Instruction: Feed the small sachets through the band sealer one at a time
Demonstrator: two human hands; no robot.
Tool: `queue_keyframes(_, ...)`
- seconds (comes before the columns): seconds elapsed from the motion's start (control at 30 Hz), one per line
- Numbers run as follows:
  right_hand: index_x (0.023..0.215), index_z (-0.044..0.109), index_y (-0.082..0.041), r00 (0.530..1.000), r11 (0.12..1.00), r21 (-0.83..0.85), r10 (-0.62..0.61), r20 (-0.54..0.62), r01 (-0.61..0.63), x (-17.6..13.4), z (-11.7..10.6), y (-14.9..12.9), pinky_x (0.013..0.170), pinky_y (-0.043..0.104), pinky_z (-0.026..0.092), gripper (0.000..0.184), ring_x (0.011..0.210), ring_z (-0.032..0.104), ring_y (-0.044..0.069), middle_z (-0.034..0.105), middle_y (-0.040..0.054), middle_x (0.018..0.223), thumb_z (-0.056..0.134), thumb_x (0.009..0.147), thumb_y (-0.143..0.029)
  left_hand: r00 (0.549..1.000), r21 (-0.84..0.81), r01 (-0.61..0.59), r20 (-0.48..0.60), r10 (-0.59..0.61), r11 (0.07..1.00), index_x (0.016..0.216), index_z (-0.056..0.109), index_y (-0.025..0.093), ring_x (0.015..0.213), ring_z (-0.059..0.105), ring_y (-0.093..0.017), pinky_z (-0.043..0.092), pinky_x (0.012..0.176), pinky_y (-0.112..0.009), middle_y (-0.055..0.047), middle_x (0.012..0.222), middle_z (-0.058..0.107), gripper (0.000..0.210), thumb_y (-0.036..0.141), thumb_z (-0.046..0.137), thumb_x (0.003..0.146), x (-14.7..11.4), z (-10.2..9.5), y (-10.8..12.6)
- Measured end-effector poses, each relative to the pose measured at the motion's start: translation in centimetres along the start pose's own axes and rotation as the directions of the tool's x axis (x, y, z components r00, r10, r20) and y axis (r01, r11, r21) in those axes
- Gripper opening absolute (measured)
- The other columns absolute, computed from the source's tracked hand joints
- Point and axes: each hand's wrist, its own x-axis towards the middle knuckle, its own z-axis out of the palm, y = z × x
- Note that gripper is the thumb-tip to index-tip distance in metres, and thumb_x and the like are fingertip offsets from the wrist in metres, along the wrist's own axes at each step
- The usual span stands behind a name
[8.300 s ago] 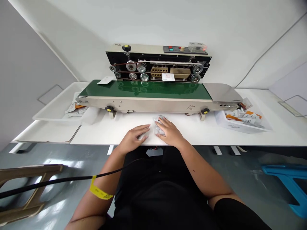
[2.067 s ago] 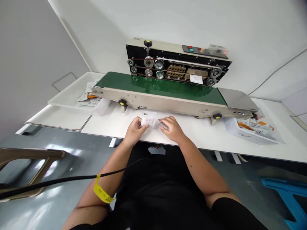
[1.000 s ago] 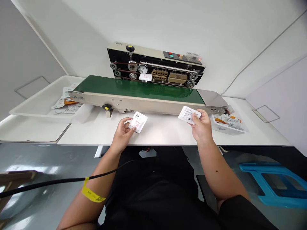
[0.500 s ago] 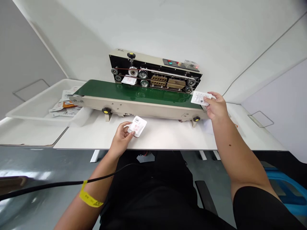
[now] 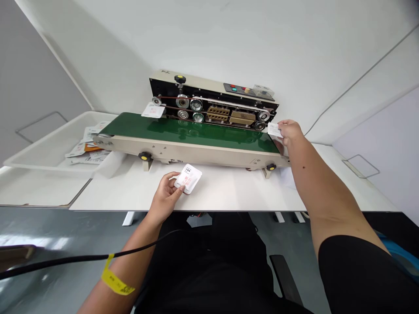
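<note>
Between thumb and fingers, my left hand (image 5: 166,194) holds a small white sachet (image 5: 189,178) with red and black print, above the table's front part. My right hand (image 5: 290,131) pinches another white sachet (image 5: 273,129) at the right end of the band sealing machine (image 5: 212,93), close to its rollers. A third white sachet (image 5: 153,110) sticks out at the machine's left end, by the last rollers, above the green conveyor belt (image 5: 147,126). My right fingers partly cover the sachet they hold.
A translucent white bin (image 5: 42,159) with several sachets (image 5: 87,148) stands left of the belt. Black knobs (image 5: 145,156) jut from the conveyor's front. A black cable (image 5: 81,258) crosses over my left forearm. The white table (image 5: 225,192) ends just before my body.
The sachet in the machine has travelled left to its end. My right hand has moved its sachet up and slightly right, to the rollers. My left hand stays nearly where it was.
</note>
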Motion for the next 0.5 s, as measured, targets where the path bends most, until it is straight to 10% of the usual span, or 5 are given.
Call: queue_keyframes(0.5,0.084,0.049,-0.023,0.997,0.999,-0.047,-0.011,-0.072,0.007,1.4,2.2,-1.0,0.05,0.023,0.047,0.024,0.054,0.056,0.011,0.059,-0.0019,0.068,0.067,0.1,-0.023,1.0,-0.014,0.011,0.005,-0.011,1.0,0.131,0.055,0.025,0.085,0.074,-0.02,0.06,0.08,-0.033,-0.005,0.102,0.075,0.049,0.039,0.081,0.092,0.0,0.0,0.2)
